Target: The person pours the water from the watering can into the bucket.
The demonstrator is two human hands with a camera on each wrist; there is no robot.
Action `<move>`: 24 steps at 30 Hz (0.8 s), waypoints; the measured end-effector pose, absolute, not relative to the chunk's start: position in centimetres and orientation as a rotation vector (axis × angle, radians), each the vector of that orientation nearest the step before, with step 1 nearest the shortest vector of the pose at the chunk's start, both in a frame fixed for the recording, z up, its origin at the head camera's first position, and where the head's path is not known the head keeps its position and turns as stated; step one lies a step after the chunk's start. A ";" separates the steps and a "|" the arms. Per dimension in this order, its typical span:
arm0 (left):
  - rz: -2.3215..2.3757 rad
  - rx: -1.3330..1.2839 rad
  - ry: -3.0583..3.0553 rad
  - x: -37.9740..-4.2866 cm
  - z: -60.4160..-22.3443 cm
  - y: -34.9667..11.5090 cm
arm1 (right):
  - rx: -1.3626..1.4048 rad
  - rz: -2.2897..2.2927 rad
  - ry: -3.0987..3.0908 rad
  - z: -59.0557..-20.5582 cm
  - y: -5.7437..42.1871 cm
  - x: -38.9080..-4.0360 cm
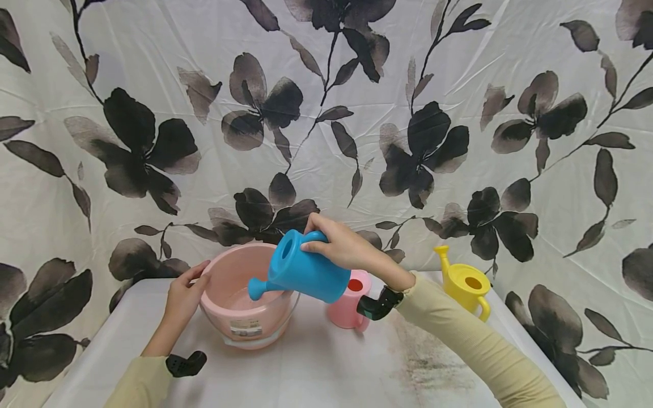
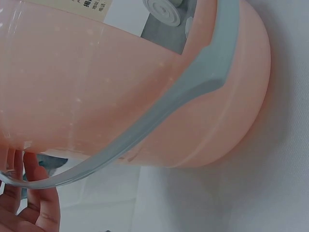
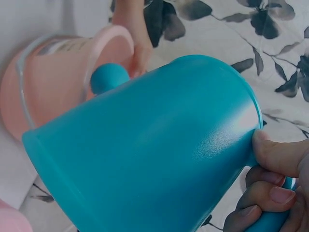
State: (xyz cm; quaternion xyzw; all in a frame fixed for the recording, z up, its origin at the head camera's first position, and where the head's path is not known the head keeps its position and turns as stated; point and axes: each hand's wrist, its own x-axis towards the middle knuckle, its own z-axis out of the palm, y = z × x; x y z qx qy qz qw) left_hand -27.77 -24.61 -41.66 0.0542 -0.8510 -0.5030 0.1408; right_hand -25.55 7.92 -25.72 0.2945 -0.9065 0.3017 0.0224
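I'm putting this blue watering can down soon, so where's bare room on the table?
Widest is the front of the table, bordered by the left sleeve, pink bucket, pink watering can and right sleeve, though smudged on the right. A narrower strip: left sleeve to table edge. Crowded: between bucket and pink watering can, blue watering can above.

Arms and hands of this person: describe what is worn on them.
The left sleeve and right sleeve are long and pale yellow, the right one visibly creased. A black, curved device sits at each wrist: left device, right device. The left hand and right hand wear no gloves.
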 end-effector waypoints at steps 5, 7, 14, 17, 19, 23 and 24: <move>-1.448 0.153 -2.460 -27.8 -41.7 -24.6 | 0.908 0.921 -2.806 -25.8 7.8 -25.6; -1.447 0.146 -2.458 -27.8 -41.7 -24.6 | 0.908 0.919 -2.805 -25.7 7.8 -25.6; -1.448 0.142 -2.455 -27.9 -41.6 -24.6 | 0.912 0.917 -2.800 -25.7 7.8 -25.5; -1.449 0.143 -2.453 -27.9 -41.6 -24.5 | 0.907 0.922 -2.799 -25.8 7.8 -25.6; -1.456 0.142 -2.452 -27.9 -41.6 -24.5 | 0.908 0.924 -2.799 -25.8 7.8 -25.7; -1.473 0.137 -2.451 -27.9 -41.7 -24.5 | 0.919 0.922 -2.798 -25.8 7.8 -25.7; -1.474 0.136 -2.451 -27.9 -41.7 -24.5 | 0.920 0.922 -2.798 -25.8 7.8 -25.7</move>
